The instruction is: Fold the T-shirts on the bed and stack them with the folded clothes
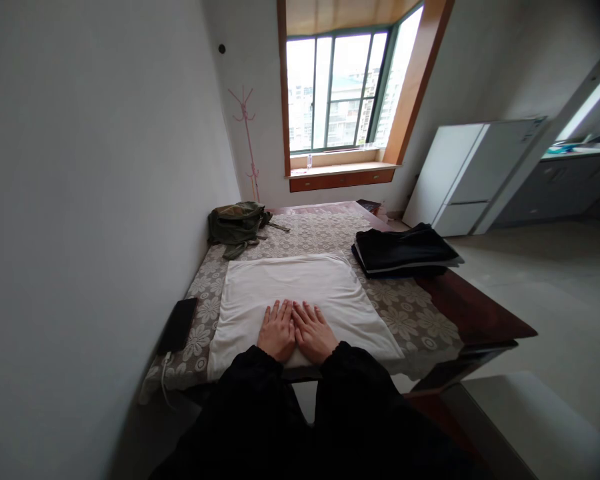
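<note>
A white cloth (290, 277), perhaps a folded garment, lies spread on the table with light wrinkles across it. My left hand (278, 331) rests palm down on its near middle part, fingers stretched forward. Right beside it, my right hand (314, 333) also lies flat on the cloth, and the two hands touch along their inner edges. Neither hand grips anything. Black sleeves cover both wrists.
The table wears a flowered cloth (405, 317). A black phone (178, 325) with a white cable lies at the left by the wall. A green backpack (236, 223) sits at the far left. Folded dark clothes (405, 249) are stacked at the right.
</note>
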